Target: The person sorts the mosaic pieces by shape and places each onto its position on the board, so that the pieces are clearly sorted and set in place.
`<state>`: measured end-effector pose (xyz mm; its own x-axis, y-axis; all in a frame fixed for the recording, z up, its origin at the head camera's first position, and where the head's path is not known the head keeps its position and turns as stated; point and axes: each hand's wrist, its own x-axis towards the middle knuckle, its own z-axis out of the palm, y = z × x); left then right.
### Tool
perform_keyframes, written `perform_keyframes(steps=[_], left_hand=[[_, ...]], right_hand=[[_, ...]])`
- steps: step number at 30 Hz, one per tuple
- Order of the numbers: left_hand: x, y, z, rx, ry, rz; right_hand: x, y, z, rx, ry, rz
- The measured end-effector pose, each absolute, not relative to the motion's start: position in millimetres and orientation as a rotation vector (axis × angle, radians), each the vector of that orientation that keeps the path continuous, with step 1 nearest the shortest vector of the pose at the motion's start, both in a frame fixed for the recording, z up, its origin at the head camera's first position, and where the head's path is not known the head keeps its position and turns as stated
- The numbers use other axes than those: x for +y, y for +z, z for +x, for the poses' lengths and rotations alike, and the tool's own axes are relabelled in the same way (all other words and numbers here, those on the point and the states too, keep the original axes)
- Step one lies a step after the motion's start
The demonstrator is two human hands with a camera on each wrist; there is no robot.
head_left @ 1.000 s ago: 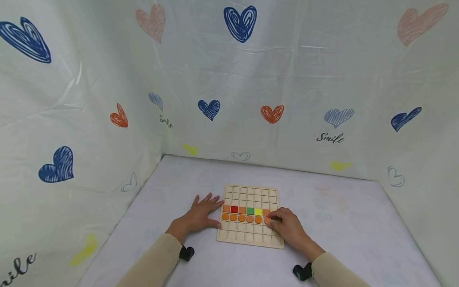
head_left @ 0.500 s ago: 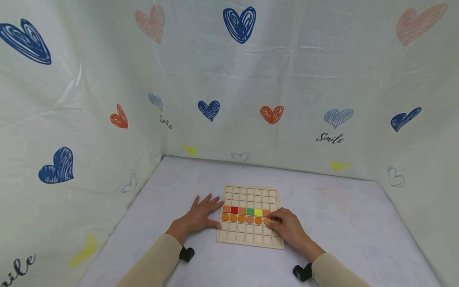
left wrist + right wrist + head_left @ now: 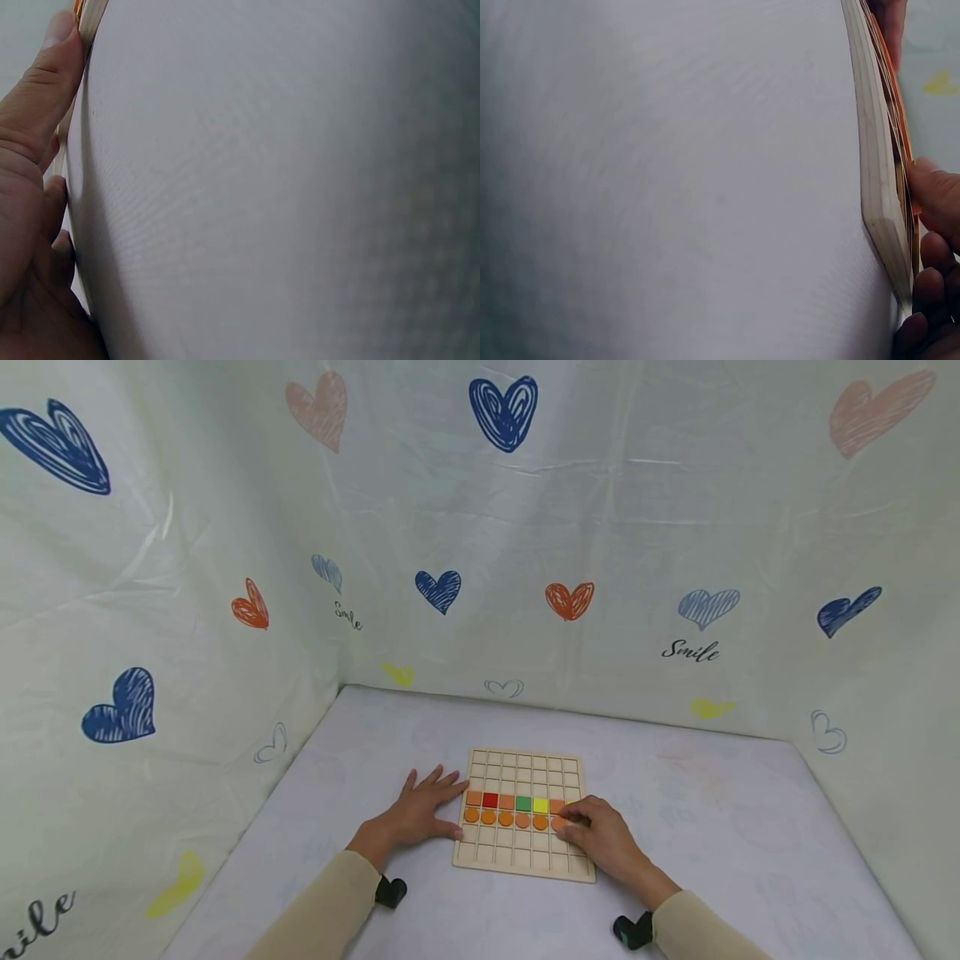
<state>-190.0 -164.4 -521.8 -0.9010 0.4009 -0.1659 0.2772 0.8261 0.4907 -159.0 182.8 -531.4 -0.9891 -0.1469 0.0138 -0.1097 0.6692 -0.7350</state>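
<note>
A wooden grid board lies flat on the table in the head view. Across it runs a row of coloured square tiles, among them a red tile, a green tile and a yellow tile. Just below that row sit several orange discs. My left hand is spread flat, thumb and fingertips touching the board's left edge. At the row's right end, my right hand pinches an orange disc between thumb and forefinger. That hand covers the cells at the board's right side.
The white table surrounds the board. A white curtain printed with hearts and words stands behind and to the left. Black wrist devices, a left one and a right one, sit at the sleeves.
</note>
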Motion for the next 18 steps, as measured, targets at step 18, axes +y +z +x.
perform_keyframes(steps=[18], left_hand=[[-161.8, -519.6, -187.0, 2.76, 0.685, 0.5]], right_hand=[[183.9, -531.8, -158.3, 2.792, -1.293, -0.165]])
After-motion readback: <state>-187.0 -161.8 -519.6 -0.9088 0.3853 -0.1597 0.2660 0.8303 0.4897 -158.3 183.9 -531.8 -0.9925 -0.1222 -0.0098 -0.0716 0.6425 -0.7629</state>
